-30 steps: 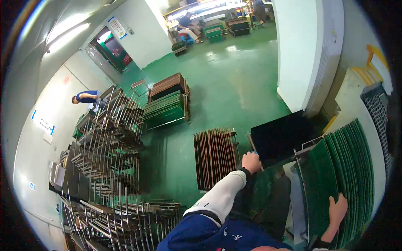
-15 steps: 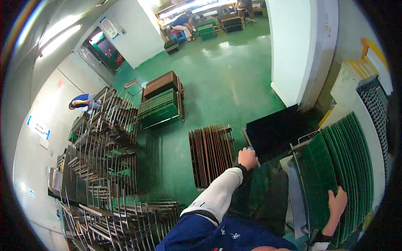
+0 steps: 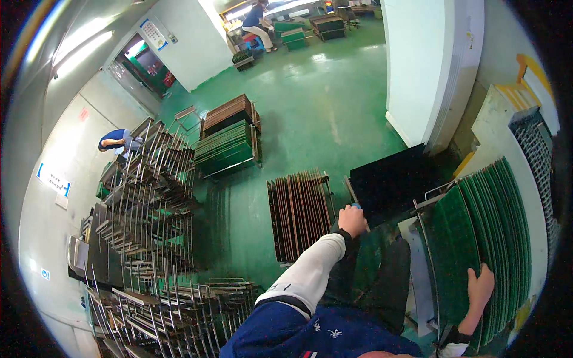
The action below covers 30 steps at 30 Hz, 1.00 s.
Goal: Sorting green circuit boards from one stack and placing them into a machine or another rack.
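The left hand (image 3: 353, 221) is closed around a small blue object (image 3: 356, 205) beside the black panel (image 3: 391, 182). The right hand (image 3: 480, 286) rests against the row of green panels (image 3: 498, 230) at the person's right, thumb spread; whether it grips one I cannot tell. Brown panels (image 3: 298, 215) stand in a row left of the black panel

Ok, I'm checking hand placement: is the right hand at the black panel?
No, the right hand is at the row of green panels, while the left hand is beside the black panel.
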### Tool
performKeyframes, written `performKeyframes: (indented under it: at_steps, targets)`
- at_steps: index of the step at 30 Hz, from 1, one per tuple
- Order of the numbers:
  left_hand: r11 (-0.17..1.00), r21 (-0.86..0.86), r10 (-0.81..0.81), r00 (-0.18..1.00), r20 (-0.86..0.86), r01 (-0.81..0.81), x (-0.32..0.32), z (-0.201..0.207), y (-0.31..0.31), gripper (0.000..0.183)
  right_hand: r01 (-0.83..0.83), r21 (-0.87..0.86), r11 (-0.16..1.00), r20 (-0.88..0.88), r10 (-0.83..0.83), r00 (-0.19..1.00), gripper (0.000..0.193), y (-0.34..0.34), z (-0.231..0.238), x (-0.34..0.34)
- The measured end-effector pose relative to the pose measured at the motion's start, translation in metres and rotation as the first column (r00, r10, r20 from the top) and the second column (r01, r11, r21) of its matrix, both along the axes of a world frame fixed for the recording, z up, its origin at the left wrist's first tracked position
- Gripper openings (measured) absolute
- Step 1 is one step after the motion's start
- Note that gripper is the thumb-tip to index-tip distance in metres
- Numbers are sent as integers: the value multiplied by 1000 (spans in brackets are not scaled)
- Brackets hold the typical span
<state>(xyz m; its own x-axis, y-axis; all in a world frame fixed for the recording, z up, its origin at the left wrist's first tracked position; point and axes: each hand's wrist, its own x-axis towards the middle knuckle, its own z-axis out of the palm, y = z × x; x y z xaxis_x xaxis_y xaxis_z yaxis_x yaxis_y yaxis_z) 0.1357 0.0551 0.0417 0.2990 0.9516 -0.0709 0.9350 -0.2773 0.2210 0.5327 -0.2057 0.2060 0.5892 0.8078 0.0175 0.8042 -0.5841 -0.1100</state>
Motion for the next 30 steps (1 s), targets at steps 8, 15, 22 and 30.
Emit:
performKeyframes:
  at_steps: [8, 15, 22, 30]
  targets:
    - [1000, 4, -15, 1000, -5, 15, -1, -1, 0, 31, -27, -7, 1000, -10, 27, 1000, 58, 1, 3, -2]
    - [999, -40, -7, 1000, -19, 6, -1, 0, 2, 33, 79, -59, 995, -98, -85, 992, 55, 10, 22, -15]
    - [998, -61, 13, 1000, -15, -14, -1, 0, 2, 34, 82, -54, 995, -108, -88, 990, 57, 9, 21, -14]
    - [1000, 9, 15, 1000, 21, -15, -2, 1, -1, 28, 84, -83, 993, -109, -93, 990, 57, 13, 25, -17]
